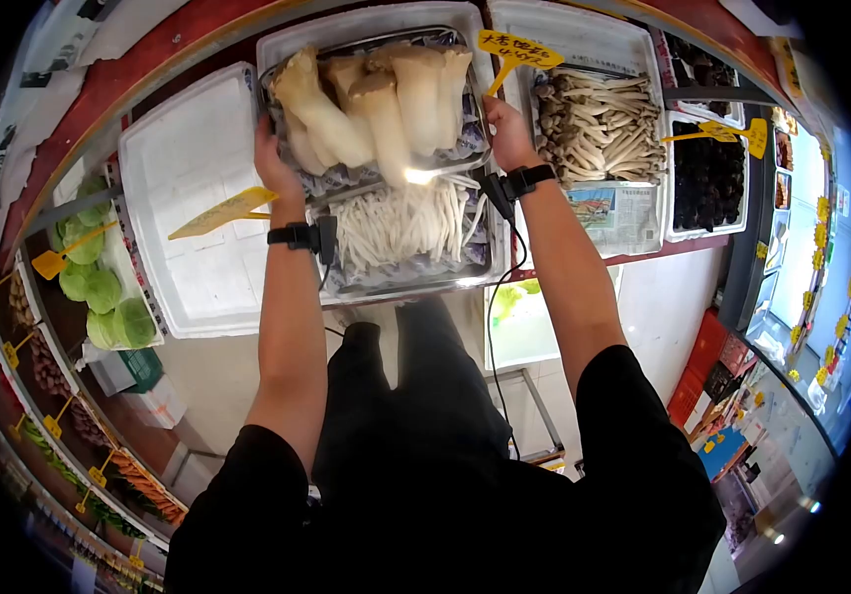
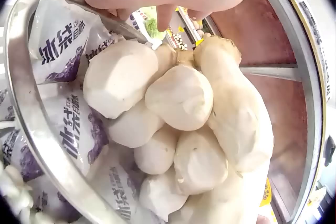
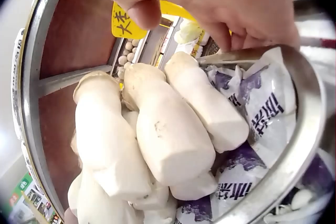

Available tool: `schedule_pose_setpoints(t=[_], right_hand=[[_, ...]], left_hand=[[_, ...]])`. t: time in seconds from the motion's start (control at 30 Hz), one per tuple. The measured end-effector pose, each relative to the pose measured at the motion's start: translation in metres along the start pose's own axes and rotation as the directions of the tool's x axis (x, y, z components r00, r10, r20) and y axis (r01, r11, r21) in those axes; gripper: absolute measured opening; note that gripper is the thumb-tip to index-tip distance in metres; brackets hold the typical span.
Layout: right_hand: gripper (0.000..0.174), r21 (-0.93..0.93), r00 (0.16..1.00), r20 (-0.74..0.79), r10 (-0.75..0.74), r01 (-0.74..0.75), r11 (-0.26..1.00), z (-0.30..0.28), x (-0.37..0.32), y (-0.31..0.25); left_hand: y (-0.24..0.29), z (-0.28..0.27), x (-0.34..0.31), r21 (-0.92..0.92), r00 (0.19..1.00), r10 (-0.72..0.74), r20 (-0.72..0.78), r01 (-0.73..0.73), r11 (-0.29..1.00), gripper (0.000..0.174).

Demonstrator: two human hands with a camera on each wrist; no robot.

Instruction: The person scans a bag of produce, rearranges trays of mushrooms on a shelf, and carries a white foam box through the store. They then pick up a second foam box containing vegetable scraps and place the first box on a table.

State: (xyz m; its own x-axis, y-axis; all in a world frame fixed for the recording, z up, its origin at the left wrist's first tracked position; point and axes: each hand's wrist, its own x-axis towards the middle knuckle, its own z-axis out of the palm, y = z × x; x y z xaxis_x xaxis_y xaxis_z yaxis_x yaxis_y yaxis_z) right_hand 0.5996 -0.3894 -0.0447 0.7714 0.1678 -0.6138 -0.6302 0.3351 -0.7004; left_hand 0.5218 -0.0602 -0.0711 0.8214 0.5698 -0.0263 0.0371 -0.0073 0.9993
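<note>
A metal tray (image 2: 31,124) holds thick king oyster mushrooms (image 1: 386,109) lying on printed ice packs (image 2: 65,40). My left hand (image 1: 275,166) grips its left side, fingers over the rim in the left wrist view. On the opposite side my right hand (image 1: 511,137) holds the rim, with fingers curled around it in the right wrist view. The tray's near edge looks tilted over a second tray of thin white mushrooms (image 1: 396,228). A yellow price sign (image 1: 519,49) stands just beyond my right hand.
To the left lies a white foam box (image 1: 193,287) with a yellow sign (image 1: 222,213) at its edge. Brown-capped mushrooms (image 1: 594,124) and dark fungus (image 1: 707,183) fill boxes at the right. Cabbages (image 1: 99,287) sit on the left shelf. A cable (image 1: 493,327) hangs from my right wrist.
</note>
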Motion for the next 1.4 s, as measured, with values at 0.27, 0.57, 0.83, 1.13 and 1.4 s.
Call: schedule_pose_setpoints(t=[0.27,0.57,0.83,1.13,1.4], right_hand=[[0.050,0.057,0.998,0.049,-0.032,0.029,0.998,-0.011,0.068,0.017],[0.033,0.093,0.998,0.041,-0.039,0.035,0.995,-0.044,0.105,0.056],[0.012,-0.071,0.982,0.142,-0.124,0.135,0.988,-0.011,0.063,0.023],[0.038,-0.364,0.960,-0.148,-0.236,0.169,0.916,-0.036,-0.079,0.028],[0.044,-0.872,0.970,-0.177,-0.165,-0.077,0.484,-0.066,-0.253,0.094]], left_hand=[[-0.027,0.011,0.051,-0.204,0.998,-0.067,-0.010,0.064,0.977,0.052],[-0.036,0.026,0.076,-0.177,0.983,-0.180,0.038,0.184,0.967,0.050],[-0.051,0.030,0.061,0.013,0.981,-0.176,0.081,0.176,0.984,0.052],[-0.007,-0.003,-0.079,0.468,0.996,-0.015,0.089,-0.029,0.883,0.042],[0.078,-0.156,-0.208,0.482,0.783,-0.314,0.536,0.022,0.876,0.019]])
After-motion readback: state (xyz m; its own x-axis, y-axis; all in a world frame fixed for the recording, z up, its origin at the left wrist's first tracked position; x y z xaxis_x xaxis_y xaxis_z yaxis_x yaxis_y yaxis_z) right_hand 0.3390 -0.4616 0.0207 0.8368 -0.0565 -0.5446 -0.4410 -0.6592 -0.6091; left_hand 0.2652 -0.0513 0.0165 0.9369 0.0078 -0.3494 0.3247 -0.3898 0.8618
